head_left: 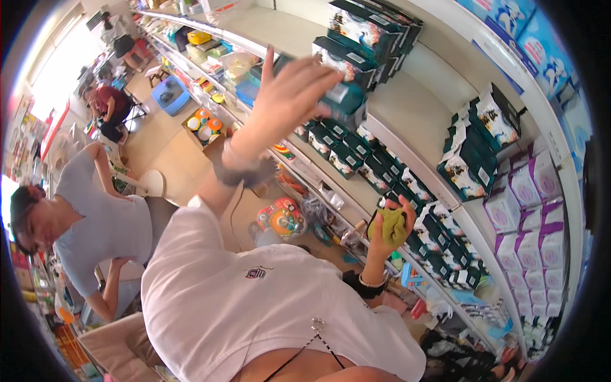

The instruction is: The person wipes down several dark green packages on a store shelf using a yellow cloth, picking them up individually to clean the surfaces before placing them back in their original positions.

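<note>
See the left hand point(289, 102) raised far and left, toward the shelf point(407, 109), fingers spread wide, with nothing clearly in its grip. Blurred there; cannot tell contact from a small gap at the teal pack point(344, 100) just beside the fingertips. Nearer and to the right, find the right hand point(380, 247) curled around the bunched green cloth point(391, 228), thumb on one side, fingers on the other, in front of the lower dark packs point(439, 226).

To handle the cloth well, probably best to tuck loose folds into the palm, so as not to snag a corner of the packs. Grip firmly but without crushing into a hard ball. At the teal pack, better to meet the flat side with an open palm than to poke with fingertips; steady the tall stack point(359, 28) beyond before any push. Mind the left elbow, with a co-worker point(105, 235) at left.
</note>
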Demonstrator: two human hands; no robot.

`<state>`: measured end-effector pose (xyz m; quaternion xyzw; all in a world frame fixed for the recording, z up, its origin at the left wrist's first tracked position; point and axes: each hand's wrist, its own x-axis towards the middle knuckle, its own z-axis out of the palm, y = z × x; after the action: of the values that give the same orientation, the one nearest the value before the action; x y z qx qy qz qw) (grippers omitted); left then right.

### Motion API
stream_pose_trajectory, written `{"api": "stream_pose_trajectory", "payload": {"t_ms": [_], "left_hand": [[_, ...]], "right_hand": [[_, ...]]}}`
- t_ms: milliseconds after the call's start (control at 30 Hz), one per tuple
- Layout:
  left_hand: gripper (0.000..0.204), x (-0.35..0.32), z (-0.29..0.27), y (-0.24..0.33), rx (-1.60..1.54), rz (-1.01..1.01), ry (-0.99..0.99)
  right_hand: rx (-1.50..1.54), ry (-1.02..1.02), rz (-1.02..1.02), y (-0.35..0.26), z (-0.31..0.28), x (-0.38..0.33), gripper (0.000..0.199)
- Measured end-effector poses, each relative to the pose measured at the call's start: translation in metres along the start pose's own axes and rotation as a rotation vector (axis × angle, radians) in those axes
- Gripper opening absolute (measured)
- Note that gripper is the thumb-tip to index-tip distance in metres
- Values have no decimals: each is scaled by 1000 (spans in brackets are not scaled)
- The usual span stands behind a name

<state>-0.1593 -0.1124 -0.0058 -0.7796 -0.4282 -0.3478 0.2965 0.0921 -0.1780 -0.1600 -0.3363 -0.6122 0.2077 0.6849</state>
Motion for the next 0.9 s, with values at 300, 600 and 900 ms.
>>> {"api": "stream_pose_trajectory", "payload": {"t_ms": [300, 600, 900], "left_hand": [[52, 84, 62, -80, 151, 108, 46], [52, 86, 92, -77, -15, 71, 12], [102, 54, 123, -9, -443, -587, 286]], "right_hand": [[2, -136, 26, 4, -3, -21, 47], [-95, -134, 79, 14, -15, -33, 45], [2, -123, 274, 12, -8, -34, 43]]}}
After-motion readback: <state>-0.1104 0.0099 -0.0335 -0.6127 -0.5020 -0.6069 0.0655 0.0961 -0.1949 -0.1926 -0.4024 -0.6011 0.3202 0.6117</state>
